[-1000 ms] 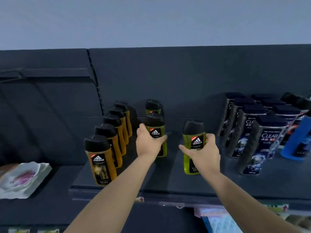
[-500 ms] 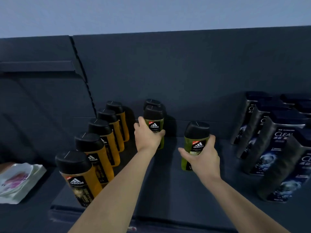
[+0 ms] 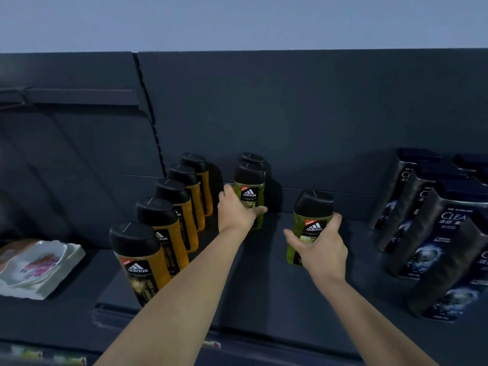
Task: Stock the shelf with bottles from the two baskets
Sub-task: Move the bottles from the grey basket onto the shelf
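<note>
Two green Adidas bottles with black caps are in my hands on the dark shelf [image 3: 264, 286]. My left hand [image 3: 237, 212] grips one green bottle [image 3: 249, 188] standing upright near the back wall, right in front of another green bottle [image 3: 252, 158]. My right hand [image 3: 320, 247] grips a second green bottle [image 3: 311, 217], upright on the shelf further forward and to the right. A row of several orange Adidas bottles [image 3: 171, 220] runs from front to back at the left.
Dark Clear shampoo bottles [image 3: 433, 233] stand in rows at the right. A stack of white flowered dishes [image 3: 37, 265] lies on the neighbouring shelf at the left. The shelf's back panel [image 3: 290, 114] rises behind everything.
My left hand has pushed its green bottle back against the rear green bottle. My right hand keeps its bottle upright on the shelf. My view has moved closer to the shelf.
</note>
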`<act>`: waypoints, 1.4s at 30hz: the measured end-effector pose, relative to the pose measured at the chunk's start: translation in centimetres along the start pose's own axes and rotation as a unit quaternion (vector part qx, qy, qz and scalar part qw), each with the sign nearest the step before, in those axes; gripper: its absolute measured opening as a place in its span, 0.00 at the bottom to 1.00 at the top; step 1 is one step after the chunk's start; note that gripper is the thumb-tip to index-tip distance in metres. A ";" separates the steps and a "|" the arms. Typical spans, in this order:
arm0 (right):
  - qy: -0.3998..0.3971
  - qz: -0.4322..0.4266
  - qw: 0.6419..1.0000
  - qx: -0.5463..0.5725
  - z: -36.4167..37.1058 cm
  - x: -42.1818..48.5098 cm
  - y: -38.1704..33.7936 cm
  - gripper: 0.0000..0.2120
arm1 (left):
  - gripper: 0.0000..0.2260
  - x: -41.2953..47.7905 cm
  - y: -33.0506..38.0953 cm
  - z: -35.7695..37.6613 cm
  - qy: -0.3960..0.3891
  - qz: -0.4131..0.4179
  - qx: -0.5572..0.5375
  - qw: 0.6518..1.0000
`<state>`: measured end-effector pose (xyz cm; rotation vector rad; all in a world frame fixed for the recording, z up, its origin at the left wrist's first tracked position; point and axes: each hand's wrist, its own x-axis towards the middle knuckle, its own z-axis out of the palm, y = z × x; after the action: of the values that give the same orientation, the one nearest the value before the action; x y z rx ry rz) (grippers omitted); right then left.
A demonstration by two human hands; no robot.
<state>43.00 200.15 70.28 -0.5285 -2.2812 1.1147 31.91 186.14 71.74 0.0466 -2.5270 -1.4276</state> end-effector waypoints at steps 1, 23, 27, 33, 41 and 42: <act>0.000 -0.001 1.000 -0.001 0.1 -0.1 -0.1 0.34 | 0.41 -0.3 -0.2 -0.2 -0.005 -0.014 -0.007 1.000; -0.214 -0.145 0.959 0.118 4.0 -2.1 -3.1 0.24 | 0.33 -7.4 -4.7 -4.7 -0.076 0.180 0.031 0.980; -0.206 -0.149 0.962 0.102 5.0 -1.8 -3.5 0.24 | 0.44 -7.0 -4.6 -4.4 -0.074 0.165 0.009 0.983; -0.205 -0.144 0.963 0.098 5.7 -0.8 -3.3 0.24 | 0.48 -5.5 -4.1 -4.0 -0.088 0.160 0.014 0.983; -0.236 -0.128 0.961 0.069 5.5 0.4 -2.6 0.24 | 0.49 -5.5 -4.0 -3.1 -0.085 0.140 0.035 0.986; -0.237 -0.123 0.962 0.063 5.3 0.2 -2.5 0.24 | 0.49 -5.8 -4.1 -3.2 -0.090 0.139 0.037 0.985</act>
<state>39.30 195.61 69.62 0.0899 -2.5569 1.3557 37.86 182.17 68.72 -0.4253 -2.5998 -1.2770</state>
